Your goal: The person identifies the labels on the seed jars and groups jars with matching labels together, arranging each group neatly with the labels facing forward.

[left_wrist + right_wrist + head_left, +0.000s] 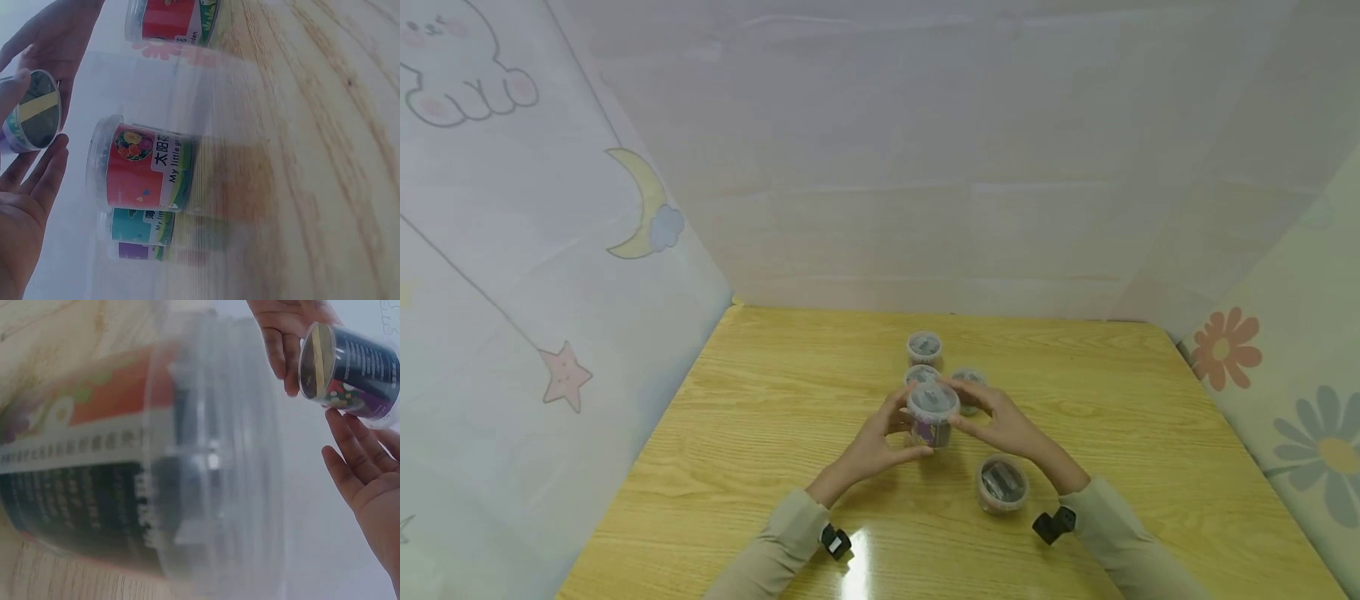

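Our left grip (874,444) and right grip (1003,425) pinch the purple cup (933,411) between them, raised over the bench's (737,442) middle. Toward its far edge we see the far cup (924,346) and the middle cup (919,372), partly covered by ours. Our right grip partly hides the side cup (973,375); the near cup (1002,485) stands closer to the near edge.

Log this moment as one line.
left hand: holds lidded tub | right hand: holds same tub | tub: raised off table | table: four other tubs standing
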The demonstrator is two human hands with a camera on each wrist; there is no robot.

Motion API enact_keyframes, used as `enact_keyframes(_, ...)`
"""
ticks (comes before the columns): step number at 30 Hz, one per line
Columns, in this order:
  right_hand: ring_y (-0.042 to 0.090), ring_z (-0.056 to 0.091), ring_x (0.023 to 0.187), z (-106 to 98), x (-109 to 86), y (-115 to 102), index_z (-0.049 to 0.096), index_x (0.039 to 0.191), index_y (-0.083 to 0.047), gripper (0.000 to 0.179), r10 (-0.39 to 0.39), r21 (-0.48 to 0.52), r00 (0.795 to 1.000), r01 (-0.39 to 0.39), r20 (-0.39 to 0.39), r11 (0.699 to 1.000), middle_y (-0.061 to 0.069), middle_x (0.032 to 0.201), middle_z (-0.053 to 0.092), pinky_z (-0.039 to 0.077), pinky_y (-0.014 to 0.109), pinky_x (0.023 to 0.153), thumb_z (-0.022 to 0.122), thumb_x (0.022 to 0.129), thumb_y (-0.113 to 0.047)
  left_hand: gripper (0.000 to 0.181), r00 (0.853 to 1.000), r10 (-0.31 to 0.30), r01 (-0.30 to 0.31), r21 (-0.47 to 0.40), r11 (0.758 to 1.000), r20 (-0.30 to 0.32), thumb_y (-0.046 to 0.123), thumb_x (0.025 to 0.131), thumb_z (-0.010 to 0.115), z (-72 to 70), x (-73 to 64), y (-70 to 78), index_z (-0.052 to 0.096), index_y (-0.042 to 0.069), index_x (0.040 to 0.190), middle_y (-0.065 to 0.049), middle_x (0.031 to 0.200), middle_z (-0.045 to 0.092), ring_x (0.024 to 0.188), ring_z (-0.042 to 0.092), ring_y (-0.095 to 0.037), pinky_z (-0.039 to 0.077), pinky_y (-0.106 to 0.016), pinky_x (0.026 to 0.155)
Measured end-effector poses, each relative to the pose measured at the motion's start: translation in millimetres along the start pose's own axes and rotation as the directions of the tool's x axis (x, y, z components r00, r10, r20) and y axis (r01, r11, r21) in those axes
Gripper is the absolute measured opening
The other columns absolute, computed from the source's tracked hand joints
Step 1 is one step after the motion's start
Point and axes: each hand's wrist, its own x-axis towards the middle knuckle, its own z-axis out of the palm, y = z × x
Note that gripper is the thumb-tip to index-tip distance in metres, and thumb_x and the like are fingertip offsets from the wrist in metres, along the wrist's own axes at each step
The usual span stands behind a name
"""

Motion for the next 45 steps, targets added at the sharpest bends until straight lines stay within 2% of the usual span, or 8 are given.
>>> enact_keyframes(6, 0.026, 0.055, 0.113, 9, 0.8, 17, 0.037, 0.141, -0.009, 0.061, 0.039, 0.002, 0.995, -0.039, -0.089, 0.999, 0.01, 0.128, 0.052, 0.047, 0.043, 0.095, 0.066, 0.087, -0.013, 0.092, 0.997, -0.023, 0.023, 0.005, 1.0, -0.079, 0.007, 0.079, 0.073, -4.7, 1.8, 31.2, 0.015, 0.015, 0.148, -0.02, 0.132, 0.045, 0.108, 0.057, -0.034, 0.048, -0.045, 0.092)
enact_keyframes(9, 0.025, 0.056, 0.109, 14, 1.3, 21, 0.035, 0.142, -0.017, 0.068, 0.069, -0.002, 0.989, -0.07, -0.133, 0.998, 0.008, 0.124, 0.053, 0.048, 0.042, 0.094, 0.07, 0.084, -0.018, 0.092, 0.991, -0.012, 0.013, 0.009, 1.0, -0.134, 0.007, 0.078, 0.074, -2.1, 3.5, 32.0, 0.015, 0.016, 0.148, -0.019, 0.129, 0.047, 0.106, 0.058, -0.034, 0.049, -0.047, 0.091)
enact_keyframes(15, 0.023, 0.058, 0.098, 22, 1.9, 19, 0.034, 0.142, -0.023, 0.075, 0.139, 0.011, 0.967, -0.14, -0.212, 0.99, 0.008, 0.116, 0.053, 0.05, 0.051, 0.086, 0.074, 0.079, -0.025, 0.088, 0.976, 0.003, 0.001, 0.016, 1.0, -0.219, 0.006, 0.079, 0.073, 4.1, 6.5, 33.1, 0.019, 0.013, 0.147, -0.022, 0.124, 0.049, 0.102, 0.06, -0.036, 0.05, -0.051, 0.087)
enact_keyframes(22, 0.022, 0.06, 0.093, 28, 3.3, 15, 0.031, 0.142, -0.019, 0.075, 0.146, -0.003, 0.958, -0.152, -0.247, 0.988, 0.009, 0.113, 0.056, 0.053, 0.047, 0.079, 0.074, 0.08, -0.019, 0.087, 0.968, -0.016, 0.022, 0.024, 0.999, -0.249, 0.006, 0.078, 0.074, 6.7, 8.2, 36.5, 0.02, 0.013, 0.147, -0.021, 0.124, 0.048, 0.1, 0.06, -0.035, 0.05, -0.05, 0.087)
enact_keyframes(28, 0.03, 0.061, 0.091, 24, 4.3, -9, 0.032, 0.141, -0.005, 0.071, 0.126, -0.003, 0.966, -0.13, -0.228, 0.992, 0.015, 0.111, 0.057, 0.054, 0.043, 0.076, 0.071, 0.082, -0.009, 0.089, 0.976, -0.06, 0.064, 0.013, 0.998, -0.209, 0.008, 0.079, 0.074, 5.0, 7.5, 37.5, 0.017, 0.013, 0.148, -0.022, 0.127, 0.046, 0.108, 0.056, -0.036, 0.047, -0.049, 0.092)
enact_keyframes(34, 0.03, 0.06, 0.097, 16, 2.1, -13, 0.03, 0.142, -0.005, 0.066, 0.172, 0.11, 0.97, -0.155, -0.169, 0.982, 0.015, 0.117, 0.053, 0.053, 0.039, 0.081, 0.066, 0.086, -0.008, 0.088, 0.985, -0.153, 0.139, -0.154, 0.978, -0.085, 0.012, 0.085, 0.068, -0.2, 6.5, 32.4, 0.008, 0.01, 0.149, -0.023, 0.139, 0.034, 0.122, 0.046, -0.039, 0.039, -0.051, 0.101)
enact_keyframes(40, 0.027, 0.057, 0.108, 16, -0.7, 13, 0.027, 0.144, -0.011, 0.065, 0.145, 0.223, 0.982, -0.116, -0.119, 0.968, 0.018, 0.13, 0.048, 0.05, 0.034, 0.088, 0.06, 0.089, -0.003, 0.073, 0.981, -0.189, 0.189, -0.377, 0.907, 0.036, 0.018, 0.093, 0.058, -0.8, 9.0, 12.0, 0.013, 0.015, 0.149, -0.016, 0.146, 0.032, 0.128, 0.039, -0.037, 0.04, -0.045, 0.103)
enact_keyframes(45, 0.027, 0.053, 0.117, 16, -1.9, 22, 0.027, 0.145, -0.014, 0.063, 0.146, 0.277, 0.985, -0.117, -0.087, 0.954, 0.016, 0.138, 0.043, 0.048, 0.028, 0.092, 0.058, 0.091, -0.006, 0.062, 0.975, -0.206, 0.22, -0.438, 0.872, 0.081, 0.022, 0.094, 0.056, 0.8, 10.2, -0.1, 0.023, 0.023, 0.147, -0.008, 0.146, 0.036, 0.129, 0.042, -0.03, 0.042, -0.039, 0.101)
